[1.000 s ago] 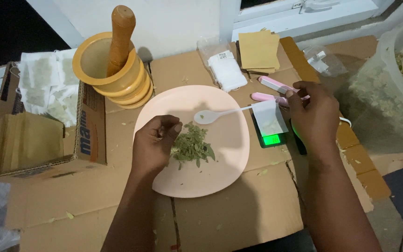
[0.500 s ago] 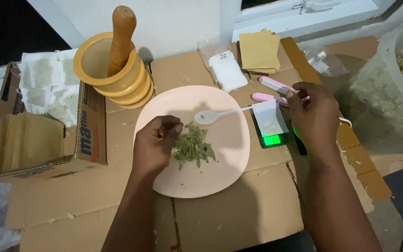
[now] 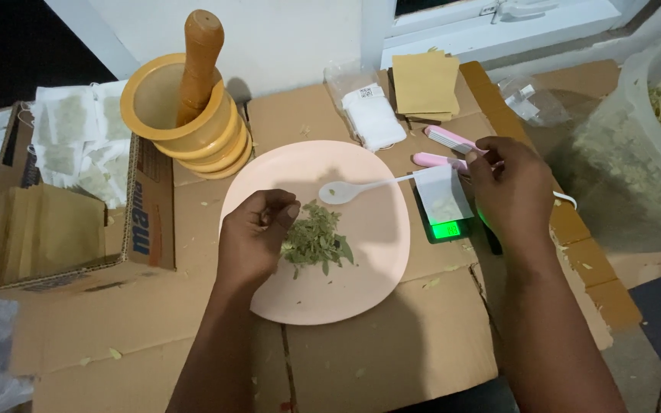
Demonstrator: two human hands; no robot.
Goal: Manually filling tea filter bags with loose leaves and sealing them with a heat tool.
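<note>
Two hands are working over the cardboard: the left hand [image 3: 258,229] is pinching dried green leaves [image 3: 317,241] on the pink plate [image 3: 361,291], fingers closed narrowly on a small tuft. Farther off, the right hand [image 3: 510,187] is holding a small white sachet [image 3: 443,195] over the little scale [image 3: 447,222], fingertips nipping its edge; keeping each pinch small and the sachet steady should be helping the reading settle.

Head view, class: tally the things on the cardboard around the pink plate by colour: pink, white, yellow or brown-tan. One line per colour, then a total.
Pink: 3, the plate and two pink sticks
White: 3, the spoon, the small sachet, the white packet
Yellow: 1, the mortar
Brown-tan: 2, the pestle, the paper stack
Total: 9
</note>
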